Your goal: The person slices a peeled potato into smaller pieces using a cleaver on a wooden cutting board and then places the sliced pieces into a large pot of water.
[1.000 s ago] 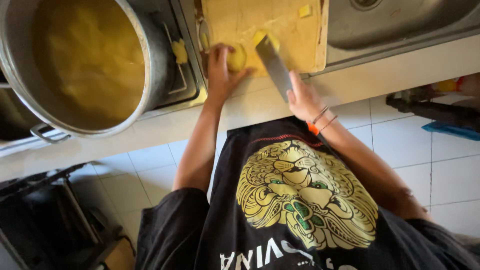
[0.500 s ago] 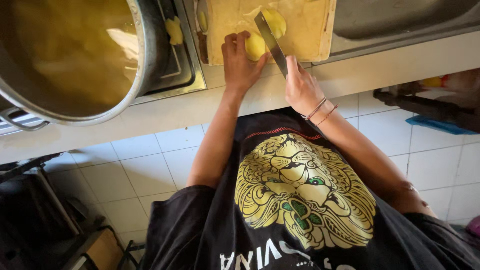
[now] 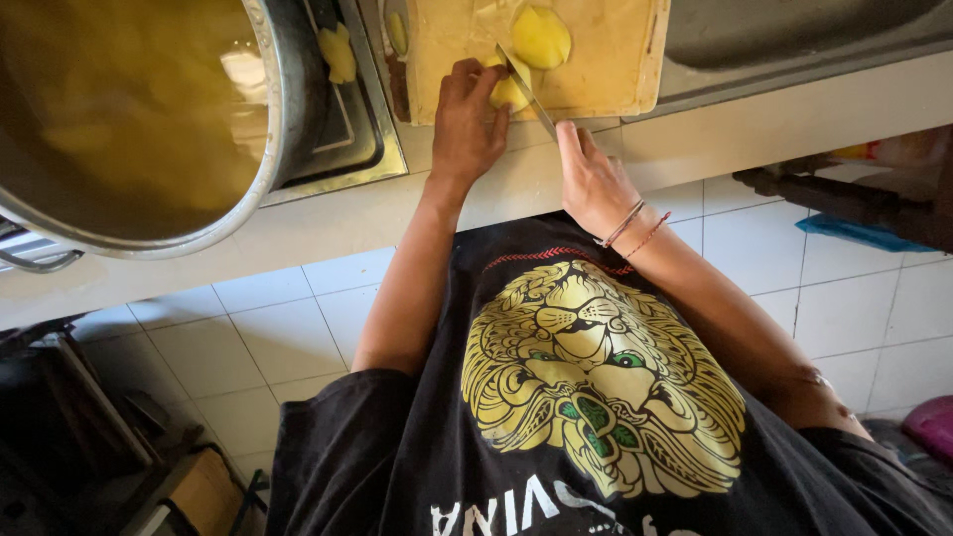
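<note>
The left hand (image 3: 465, 119) presses its curled fingers on a pale yellow peeled potato piece (image 3: 508, 91), and the right hand (image 3: 588, 177) is closed around the handle of a broad steel knife (image 3: 524, 87) cutting into it. I think the fingertips should stay tucked back from the blade and the cut should go straight down. The piece lies at the near edge of the worn wooden cutting board (image 3: 606, 60) on the counter (image 3: 397, 213); a smooth, rounded second piece (image 3: 541, 36) lies just behind it.

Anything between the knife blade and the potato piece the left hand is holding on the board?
Nothing visible. The knife in the right hand already meets the potato piece, which the left hand pins on the cutting board.
</note>
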